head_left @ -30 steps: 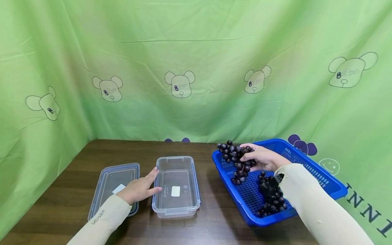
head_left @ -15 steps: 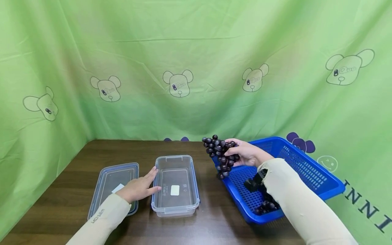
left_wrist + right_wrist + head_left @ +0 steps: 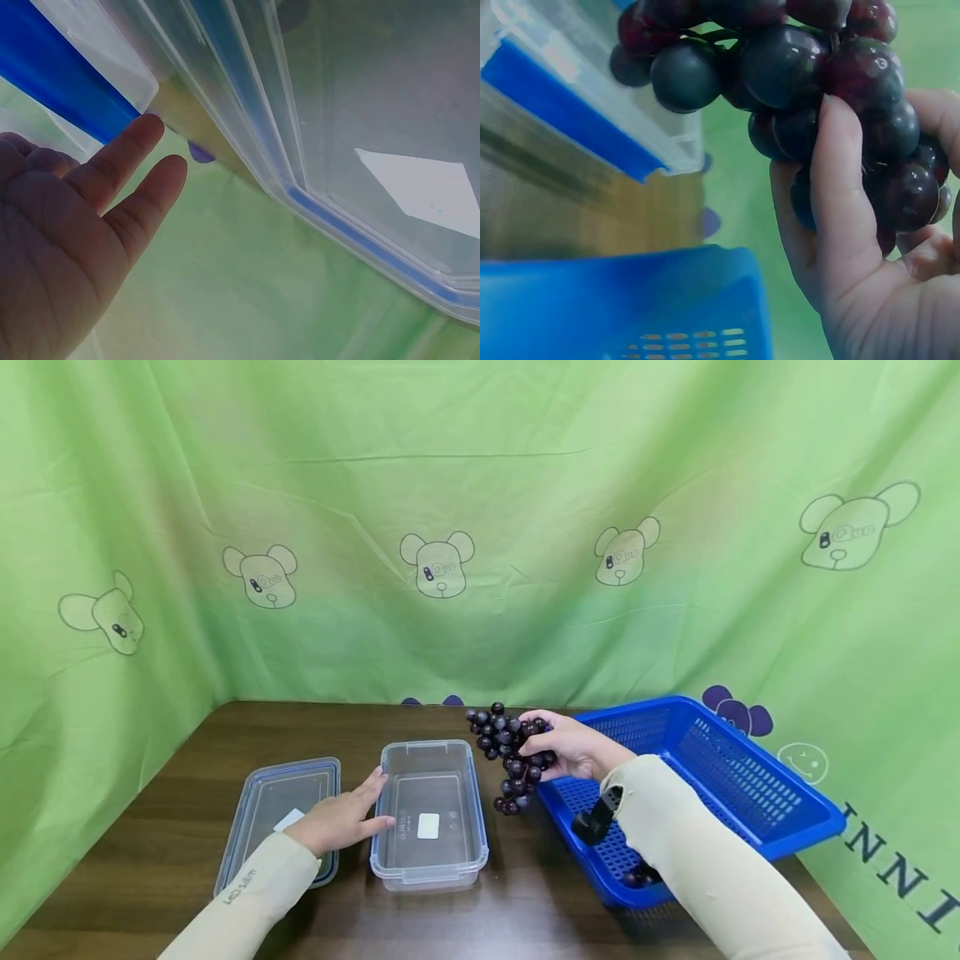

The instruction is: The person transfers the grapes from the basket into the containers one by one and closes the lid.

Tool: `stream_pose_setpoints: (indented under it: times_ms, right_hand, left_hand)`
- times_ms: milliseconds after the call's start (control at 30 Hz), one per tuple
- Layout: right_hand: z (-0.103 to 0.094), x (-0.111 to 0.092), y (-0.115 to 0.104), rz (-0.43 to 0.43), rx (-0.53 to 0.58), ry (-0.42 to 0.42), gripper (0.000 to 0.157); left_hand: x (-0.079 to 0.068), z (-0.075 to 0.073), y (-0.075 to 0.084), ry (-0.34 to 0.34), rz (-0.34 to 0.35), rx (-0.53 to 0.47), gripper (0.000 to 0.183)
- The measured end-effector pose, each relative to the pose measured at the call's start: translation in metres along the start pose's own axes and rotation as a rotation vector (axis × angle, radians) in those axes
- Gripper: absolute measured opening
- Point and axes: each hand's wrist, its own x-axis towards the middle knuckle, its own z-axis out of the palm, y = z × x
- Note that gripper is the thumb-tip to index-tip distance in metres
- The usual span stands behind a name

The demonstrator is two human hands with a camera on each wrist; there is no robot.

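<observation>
My right hand (image 3: 576, 750) grips a bunch of dark purple grapes (image 3: 498, 739), thumb across the near side, as the right wrist view shows up close on the grapes (image 3: 784, 64). The bunch hangs over the gap between a clear plastic container (image 3: 429, 878) and a blue basket (image 3: 600, 875). The container has no lid on and holds only a white label on its floor. My left hand (image 3: 341, 822) has its fingers straight against the container's left side; in the left wrist view the fingertips (image 3: 154, 127) are right at its blue clip (image 3: 60, 71).
The container's clear lid (image 3: 288, 787) lies on the brown table (image 3: 345, 727) at the left, partly under my left forearm. More grapes (image 3: 637, 877) sit in the basket, mostly hidden by my right sleeve. A green printed cloth (image 3: 510, 635) hangs behind.
My right hand has carried the grapes leftward out from over the basket, past its left rim toward the container. The left hand has stayed in place.
</observation>
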Motion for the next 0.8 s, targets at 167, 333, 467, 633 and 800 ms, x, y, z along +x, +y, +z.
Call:
stream_pose_setpoints:
  times_ms: [167,333,467,633,800]
  right_hand:
    - [0.010,0.007,0.003,0.022,-0.027,0.017,0.048]
    - [0.025,0.012,0.002,0.038,-0.013,0.050,0.049]
    - [0.042,0.016,0.001,0.036,-0.008,0.051,0.049]
    - [0.061,0.020,0.002,0.031,-0.003,0.052,0.047]
    - [0.072,0.023,0.004,0.034,-0.003,0.068,0.045]
  left_hand:
    - [0.002,-0.006,0.002,0.005,0.007,-0.001,0.073]
    - [0.003,-0.007,0.003,0.002,0.017,0.017,0.072]
    - [0.001,-0.005,0.002,-0.010,0.003,0.020,0.073]
    - [-0.001,-0.004,0.000,-0.013,0.000,0.010,0.073]
    - [-0.001,-0.004,0.000,-0.005,0.010,0.004,0.072]
